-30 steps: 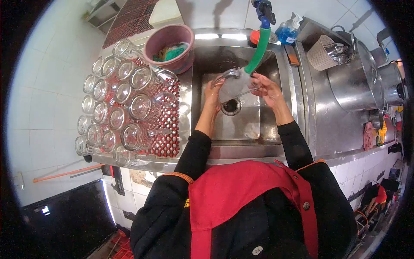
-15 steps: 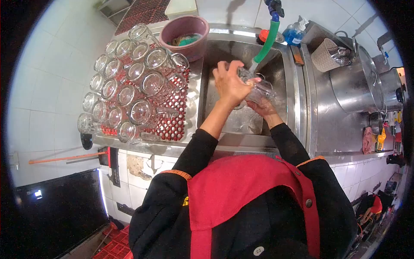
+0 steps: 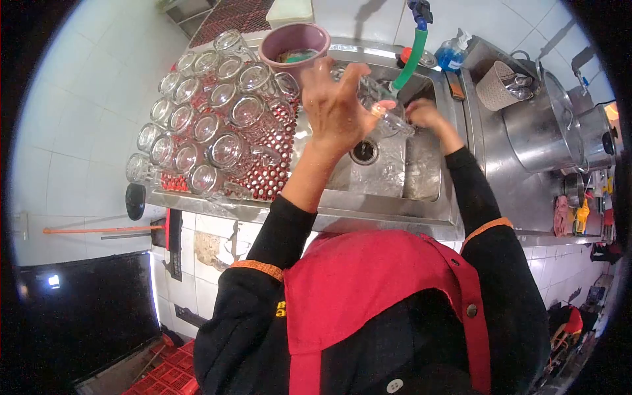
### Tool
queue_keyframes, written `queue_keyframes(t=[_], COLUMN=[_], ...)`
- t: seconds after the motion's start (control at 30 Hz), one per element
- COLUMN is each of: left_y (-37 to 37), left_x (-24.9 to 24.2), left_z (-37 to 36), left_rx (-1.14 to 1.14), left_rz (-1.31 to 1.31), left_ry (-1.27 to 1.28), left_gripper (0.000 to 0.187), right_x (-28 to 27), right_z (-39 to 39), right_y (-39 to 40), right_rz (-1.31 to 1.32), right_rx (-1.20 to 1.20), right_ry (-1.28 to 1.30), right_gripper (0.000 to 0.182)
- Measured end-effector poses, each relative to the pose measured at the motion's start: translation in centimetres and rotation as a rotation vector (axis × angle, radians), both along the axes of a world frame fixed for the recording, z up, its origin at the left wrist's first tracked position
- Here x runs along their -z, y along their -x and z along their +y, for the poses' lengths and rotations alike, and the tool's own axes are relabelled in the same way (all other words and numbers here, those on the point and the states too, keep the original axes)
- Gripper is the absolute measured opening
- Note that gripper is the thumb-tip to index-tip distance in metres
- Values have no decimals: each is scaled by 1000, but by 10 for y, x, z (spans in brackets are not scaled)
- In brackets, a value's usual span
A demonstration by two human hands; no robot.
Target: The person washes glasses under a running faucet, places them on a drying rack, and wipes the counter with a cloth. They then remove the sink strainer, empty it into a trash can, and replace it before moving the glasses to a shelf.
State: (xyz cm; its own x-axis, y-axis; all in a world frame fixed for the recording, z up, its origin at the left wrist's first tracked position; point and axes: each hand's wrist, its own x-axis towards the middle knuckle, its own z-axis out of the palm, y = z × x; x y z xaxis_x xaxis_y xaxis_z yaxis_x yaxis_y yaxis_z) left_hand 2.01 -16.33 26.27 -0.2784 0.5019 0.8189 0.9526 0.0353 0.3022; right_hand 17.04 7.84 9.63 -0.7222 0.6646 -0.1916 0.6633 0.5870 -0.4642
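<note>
Over the left part of the sink, my left hand (image 3: 334, 105) grips a clear glass mug (image 3: 388, 117), its fingers spread around the glass. The mug is tilted, just below the end of the green hose (image 3: 411, 60). My right hand (image 3: 425, 114) is at the right side of the steel sink (image 3: 421, 187), apart from the mug, with its fingers curled; what they hold, if anything, is hidden. The sink drain (image 3: 363, 152) shows beneath the mug.
Several upturned glass mugs (image 3: 227, 150) stand on a red mat (image 3: 273, 172) at the left. A pink tub (image 3: 295, 43) sits behind them. Along the right are a blue soap bottle (image 3: 451, 55), a woven cup (image 3: 495, 87) and large steel pots (image 3: 536, 135).
My hands have moved apart. My left hand has shifted left with the mug, while my right hand has let go of it and moved up and right.
</note>
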Motion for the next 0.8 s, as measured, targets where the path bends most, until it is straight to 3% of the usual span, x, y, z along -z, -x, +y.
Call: queue_keyframes(t=[0.03, 0.07, 0.1, 0.17, 0.23, 0.27, 0.33, 0.37, 0.53, 0.63, 0.7, 0.8], left_y=[0, 0, -1, -1, -2, -1, -3, -4, -1, 2, 5, 8], left_x=[-2, -1, 3, 10, 19, 23, 30, 32, 29, 23, 16, 10], left_z=[-6, -12, -17, -26, -34, -39, -46, -50, -77, -93, -102, -113], left_rx=[-3, -10, -25, -41, -40, -32, -48, -24, -5, -17, 2, -8], left_rz=[-19, -18, -38, -70, -77, -84, -95, -116, -174, -183, -188, -175], left_ry=[39, 36, 97, 187, 236, 286, 301, 334, 436, 420, 461, 491], left_gripper=[51, 51, 50, 50, 50, 50, 50, 51, 53, 53, 54, 54], right_x=[-31, -34, -76, -174, -222, -239, -260, -263, -254, -265, -276, -283], right_z=[19, 49, 39, 0, -22, -35, -50, -47, -4, -4, 6, 34], right_y=[0, -11, -5, 12, 24, 26, 35, 37, 38, 32, 28, 26], right_rz=[14, 421, 593, 751, 1215, 1218, 832, 734, 612, 615, 474, 404], right_rx=[113, 32, -1, 470, 322, 312, -17, -224, -433, -380, -329, -294], right_ry=[83, 100, -578, -235, -41, -36, -620, -746, -696, -501, -265, -130], right_gripper=[15, 18, 21, 22, 29, 29, 27, 25, 29, 31, 30, 32])
